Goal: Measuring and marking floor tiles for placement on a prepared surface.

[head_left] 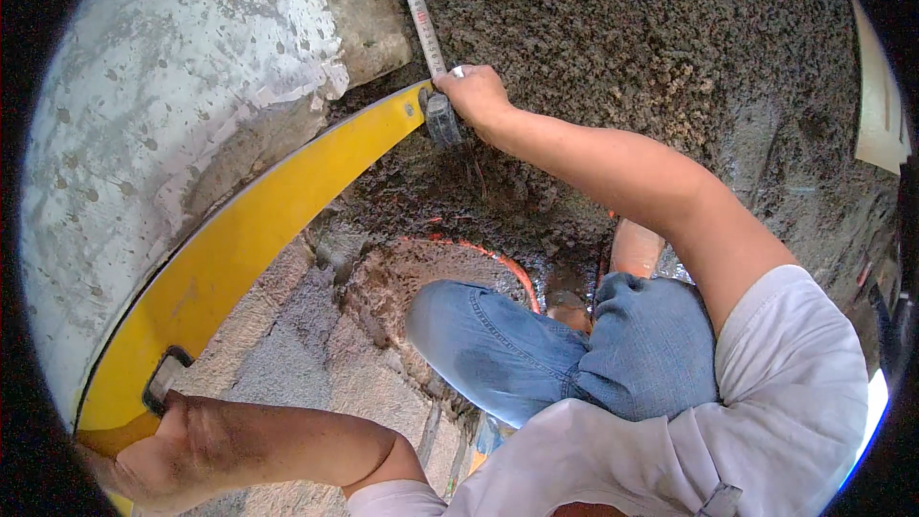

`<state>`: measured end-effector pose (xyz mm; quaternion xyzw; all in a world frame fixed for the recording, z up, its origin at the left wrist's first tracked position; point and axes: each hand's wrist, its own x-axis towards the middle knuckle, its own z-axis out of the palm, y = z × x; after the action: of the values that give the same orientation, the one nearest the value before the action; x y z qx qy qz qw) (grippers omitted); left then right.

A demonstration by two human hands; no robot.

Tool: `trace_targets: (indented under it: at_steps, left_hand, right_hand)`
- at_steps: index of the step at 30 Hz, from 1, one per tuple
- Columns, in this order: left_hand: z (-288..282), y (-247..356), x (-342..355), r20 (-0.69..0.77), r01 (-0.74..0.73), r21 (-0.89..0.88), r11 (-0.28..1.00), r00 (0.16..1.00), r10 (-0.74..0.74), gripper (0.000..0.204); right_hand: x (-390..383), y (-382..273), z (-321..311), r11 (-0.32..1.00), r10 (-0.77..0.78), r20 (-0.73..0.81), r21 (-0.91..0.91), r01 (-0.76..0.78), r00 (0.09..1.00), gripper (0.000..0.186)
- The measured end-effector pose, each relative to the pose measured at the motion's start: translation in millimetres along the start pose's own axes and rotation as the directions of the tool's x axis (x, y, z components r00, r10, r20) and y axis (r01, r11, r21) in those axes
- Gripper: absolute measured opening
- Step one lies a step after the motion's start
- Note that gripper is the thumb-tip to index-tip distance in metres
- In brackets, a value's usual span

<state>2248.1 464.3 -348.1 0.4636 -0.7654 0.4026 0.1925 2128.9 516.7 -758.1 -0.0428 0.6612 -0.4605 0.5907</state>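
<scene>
Watching my left hand (158,450) clamp the level (257,228), right hand (474,96) pinch the tape (418,11)! Weak pinch, tape could slip.

the floor (593,48) is spreading out dark, wet and lumpy across the upper middle and right, while paler, rough grey patches (278,335) are showing at the lower left. an orange curved strip (517,273) is lying on it, bending around a muddy brown patch (388,282) beside the knee (445,321). a yellow bar (278,196) and a tape measure (441,122) are stretching over the floor, the view not showing whether they are touching it.
</scene>
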Motion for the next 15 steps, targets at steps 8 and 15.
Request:
trace_targets:
  at_steps: [8, 15]
  left_hand:
    - [-6, 8, -4, 0.058, -0.083, 0.232, 0.969, 0.996, 0.071, 0.043]
    - [-6, 22, -5, 0.099, -0.119, 0.405, 0.906, 0.991, 0.086, 0.043]
  right_hand:
    - [6, 10, 3, 0.998, -0.061, -0.054, -0.037, 0.059, 0.997, 0.027]
    - [-26, -5, -22, 1.000, -0.002, -0.024, 0.002, 0.002, 1.000, 0.022]
